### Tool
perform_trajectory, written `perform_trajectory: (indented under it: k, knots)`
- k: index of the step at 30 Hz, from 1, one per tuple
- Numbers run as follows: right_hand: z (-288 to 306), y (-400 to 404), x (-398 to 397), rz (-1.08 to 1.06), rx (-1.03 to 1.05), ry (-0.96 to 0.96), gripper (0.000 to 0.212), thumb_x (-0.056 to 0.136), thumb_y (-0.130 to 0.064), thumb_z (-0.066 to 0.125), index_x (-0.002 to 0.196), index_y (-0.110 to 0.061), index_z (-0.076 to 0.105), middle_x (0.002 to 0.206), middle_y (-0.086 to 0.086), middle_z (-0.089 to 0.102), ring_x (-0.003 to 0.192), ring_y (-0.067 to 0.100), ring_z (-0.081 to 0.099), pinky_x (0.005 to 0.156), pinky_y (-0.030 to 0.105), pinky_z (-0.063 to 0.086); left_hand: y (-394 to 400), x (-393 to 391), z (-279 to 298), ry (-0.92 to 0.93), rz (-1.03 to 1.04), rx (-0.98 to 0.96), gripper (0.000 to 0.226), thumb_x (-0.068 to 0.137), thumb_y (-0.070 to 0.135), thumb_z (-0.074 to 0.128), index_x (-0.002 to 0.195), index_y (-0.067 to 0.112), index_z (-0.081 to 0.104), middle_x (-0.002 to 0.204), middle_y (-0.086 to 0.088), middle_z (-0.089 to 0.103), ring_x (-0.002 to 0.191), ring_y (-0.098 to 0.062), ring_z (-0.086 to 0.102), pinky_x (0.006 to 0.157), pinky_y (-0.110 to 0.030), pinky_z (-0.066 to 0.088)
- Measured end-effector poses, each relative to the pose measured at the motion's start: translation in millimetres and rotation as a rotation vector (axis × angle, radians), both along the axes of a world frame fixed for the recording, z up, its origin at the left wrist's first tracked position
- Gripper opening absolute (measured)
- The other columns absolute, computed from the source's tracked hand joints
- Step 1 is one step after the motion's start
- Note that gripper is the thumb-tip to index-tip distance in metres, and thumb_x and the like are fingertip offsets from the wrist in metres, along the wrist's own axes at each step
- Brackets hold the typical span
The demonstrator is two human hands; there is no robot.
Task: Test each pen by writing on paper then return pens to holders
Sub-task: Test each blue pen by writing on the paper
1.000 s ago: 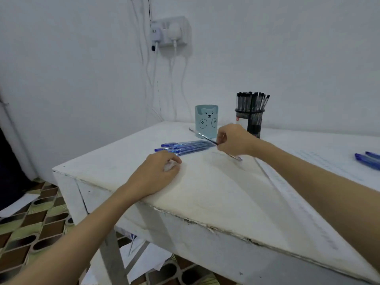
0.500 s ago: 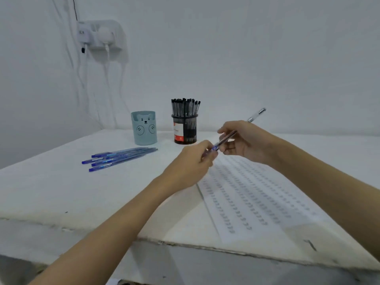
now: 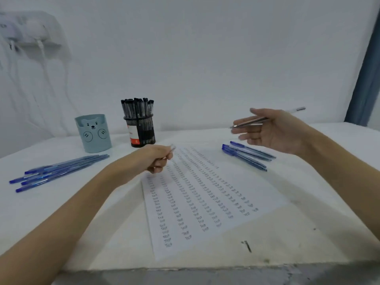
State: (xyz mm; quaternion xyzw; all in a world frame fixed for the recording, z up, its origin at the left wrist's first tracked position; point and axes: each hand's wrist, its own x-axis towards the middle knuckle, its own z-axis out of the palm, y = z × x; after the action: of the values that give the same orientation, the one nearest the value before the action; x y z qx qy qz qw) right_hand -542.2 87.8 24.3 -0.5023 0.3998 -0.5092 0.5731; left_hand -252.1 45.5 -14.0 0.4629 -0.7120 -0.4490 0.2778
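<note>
My right hand (image 3: 271,130) holds a slim pen (image 3: 249,122) in the air above the table's right side, tip pointing left, fingers spread. My left hand (image 3: 156,158) pinches the small clear pen cap (image 3: 172,148) above the top edge of the paper (image 3: 205,194), which is covered in rows of written marks. Several blue pens (image 3: 55,171) lie in a bunch at the left. Three more blue pens (image 3: 246,156) lie to the right of the paper. A pale blue bear holder (image 3: 93,133) and a black mesh holder (image 3: 141,130) full of black pens stand at the back.
The white table (image 3: 308,233) has its front edge close to me, with a small black mark near the front right. On the wall at the upper left hangs a socket (image 3: 30,33) with plugs and cables. A blue curtain (image 3: 366,79) borders the right edge.
The view swung from the table's left corner to the paper. My hands pulled apart: the left came away with the cap, and the right carried the uncapped pen up and to the right.
</note>
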Motion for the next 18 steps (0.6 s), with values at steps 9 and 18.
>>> perform_trajectory:
  k: [9,18]
  knots:
    - [-46,-24,70,-0.233,-0.055,0.515,0.036,0.092,-0.021,0.052,0.06,-0.005,0.056,0.046,0.008,0.05,0.035,0.018,0.039,0.038,0.019,0.029,-4,-53,-15,-0.382,-0.049,-0.471,0.035,0.1,0.036,0.034,0.077,0.015,0.051,0.069,0.004,0.051,0.064,-0.012,0.046,0.063,-0.027,0.038]
    - [-67,-46,80,-0.531,-0.211,0.639,0.029,0.073,-0.003,0.056,0.054,-0.014,0.038,0.028,-0.01,0.043,0.028,0.005,0.043,0.034,0.015,0.032,-11,-55,-40,-0.386,-0.063,-0.658,0.035,0.1,0.035,0.033,0.071,0.016,0.041,0.066,0.002,0.048,0.063,-0.016,0.044,0.064,-0.034,0.038]
